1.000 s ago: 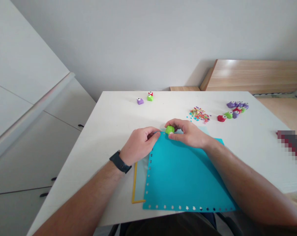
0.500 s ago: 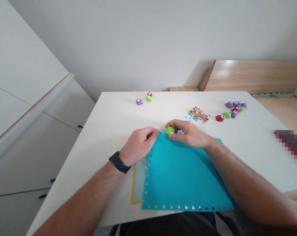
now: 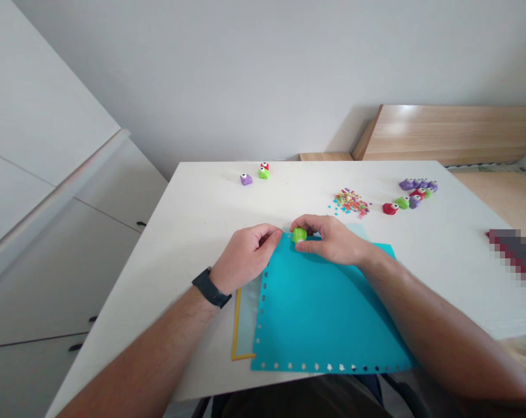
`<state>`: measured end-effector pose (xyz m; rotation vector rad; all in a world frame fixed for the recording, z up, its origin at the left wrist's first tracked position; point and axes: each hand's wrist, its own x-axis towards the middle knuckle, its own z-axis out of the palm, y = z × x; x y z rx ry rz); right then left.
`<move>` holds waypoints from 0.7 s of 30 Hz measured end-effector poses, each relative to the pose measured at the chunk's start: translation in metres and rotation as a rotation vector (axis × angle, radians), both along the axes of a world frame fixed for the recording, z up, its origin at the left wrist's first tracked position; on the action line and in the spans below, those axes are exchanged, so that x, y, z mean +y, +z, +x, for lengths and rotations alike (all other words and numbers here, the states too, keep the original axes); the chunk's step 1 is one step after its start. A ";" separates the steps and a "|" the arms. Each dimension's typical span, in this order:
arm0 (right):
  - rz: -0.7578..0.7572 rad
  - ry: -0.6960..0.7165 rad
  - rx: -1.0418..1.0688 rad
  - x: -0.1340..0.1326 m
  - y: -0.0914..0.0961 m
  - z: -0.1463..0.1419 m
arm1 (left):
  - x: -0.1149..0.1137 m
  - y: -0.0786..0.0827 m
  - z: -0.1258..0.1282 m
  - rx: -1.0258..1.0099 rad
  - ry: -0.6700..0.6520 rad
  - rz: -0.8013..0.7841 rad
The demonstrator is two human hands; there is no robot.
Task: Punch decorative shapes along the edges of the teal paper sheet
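A blue sheet of paper (image 3: 328, 313) lies in front of me, with small shaped holes punched along its left and near edges. My left hand (image 3: 249, 252) pinches the sheet's far left corner between thumb and fingers. In my right hand (image 3: 330, 239) is a green craft punch (image 3: 298, 235), gripped between thumb and fingers at the sheet's far edge, close to that corner. Whether the punch is pressed down I cannot tell. Beneath the sheet, a clear folder with a yellow edge (image 3: 236, 325) sticks out on the left.
Beyond the sheet lies a pile of coloured paper bits (image 3: 351, 202). Several red, green and purple punches (image 3: 414, 201) are grouped at the far right of the white table (image 3: 193, 215). Purple (image 3: 246, 180), green (image 3: 263, 173) and red punches sit at the back. A blurred dark item (image 3: 515, 255) is at the right edge.
My right hand and the green punch have shifted slightly left and nearer to me along the sheet's far edge. My left hand keeps its pinch on the corner.
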<state>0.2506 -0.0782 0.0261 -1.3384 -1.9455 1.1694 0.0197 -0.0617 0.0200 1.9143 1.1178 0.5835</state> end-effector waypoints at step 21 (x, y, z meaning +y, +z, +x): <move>0.026 -0.024 -0.018 0.000 -0.003 -0.006 | -0.002 -0.002 0.001 0.037 -0.006 0.024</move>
